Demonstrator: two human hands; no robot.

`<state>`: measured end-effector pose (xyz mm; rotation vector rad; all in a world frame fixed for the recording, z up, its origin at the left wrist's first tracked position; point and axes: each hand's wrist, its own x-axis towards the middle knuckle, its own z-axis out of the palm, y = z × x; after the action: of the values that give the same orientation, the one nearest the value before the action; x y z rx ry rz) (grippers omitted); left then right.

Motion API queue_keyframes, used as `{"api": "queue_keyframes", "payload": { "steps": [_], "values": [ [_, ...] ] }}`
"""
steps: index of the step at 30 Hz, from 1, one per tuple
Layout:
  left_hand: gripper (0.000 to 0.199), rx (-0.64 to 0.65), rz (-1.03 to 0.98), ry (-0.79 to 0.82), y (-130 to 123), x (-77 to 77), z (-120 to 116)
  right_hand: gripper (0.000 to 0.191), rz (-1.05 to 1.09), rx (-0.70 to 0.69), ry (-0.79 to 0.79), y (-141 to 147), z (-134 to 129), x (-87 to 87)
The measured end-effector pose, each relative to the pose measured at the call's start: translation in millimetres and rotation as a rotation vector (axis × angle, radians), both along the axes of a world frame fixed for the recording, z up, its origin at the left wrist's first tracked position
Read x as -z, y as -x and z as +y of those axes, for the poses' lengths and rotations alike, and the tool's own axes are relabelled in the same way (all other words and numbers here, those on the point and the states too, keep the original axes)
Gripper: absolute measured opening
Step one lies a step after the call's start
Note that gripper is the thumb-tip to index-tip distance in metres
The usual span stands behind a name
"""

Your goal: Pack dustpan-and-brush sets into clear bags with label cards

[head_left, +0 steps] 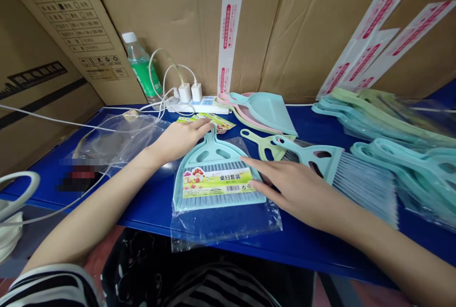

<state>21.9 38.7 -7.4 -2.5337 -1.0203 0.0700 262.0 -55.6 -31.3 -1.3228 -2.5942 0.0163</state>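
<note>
A light-blue dustpan and brush set (210, 155) lies flat in a clear plastic bag (228, 231), handle pointing away from me. Across its bristles runs a green and white printed label card (217, 182). My left hand (185, 137) is closed at the end of the handle, its thumb mostly hidden. Over the set's right side rests my right hand (285, 181), thumb and forefinger apart, fingertips touching the pan edge and the card; its other fingers are partly hidden.
Loose brushes (320, 159) and stacked dustpans (263, 110) lie behind and right. More bagged sets (416, 164) fill the right side. A power strip (203, 105), bottle (144, 71), cables and crumpled plastic bag (121, 140) stand before cardboard boxes (185, 26).
</note>
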Motion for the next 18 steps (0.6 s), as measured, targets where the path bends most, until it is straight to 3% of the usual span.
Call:
{"api": "queue_keyframes", "payload": {
  "steps": [3, 5, 10, 18],
  "values": [
    [0.03, -0.116, -0.04, 0.003, 5.3, -1.3, -3.2, 0.041, 0.049, 0.027, 0.062, -1.5, -3.0, 0.0],
    [0.032, -0.128, -0.058, 0.017, 7.9, -2.1, -5.9, 0.044, 0.077, 0.027, 0.104, -3.2, -4.4, -0.9],
    [0.039, 0.006, -0.105, 0.073, 12.0, 1.8, -9.1, 0.063, 0.066, -0.033, 0.08, -7.0, -7.3, 2.5],
    [0.041, 0.064, -0.148, 0.089, 9.9, 11.0, -11.0, 0.055, 0.064, -0.07, 0.014, -6.0, -7.0, 6.4]
  ]
}}
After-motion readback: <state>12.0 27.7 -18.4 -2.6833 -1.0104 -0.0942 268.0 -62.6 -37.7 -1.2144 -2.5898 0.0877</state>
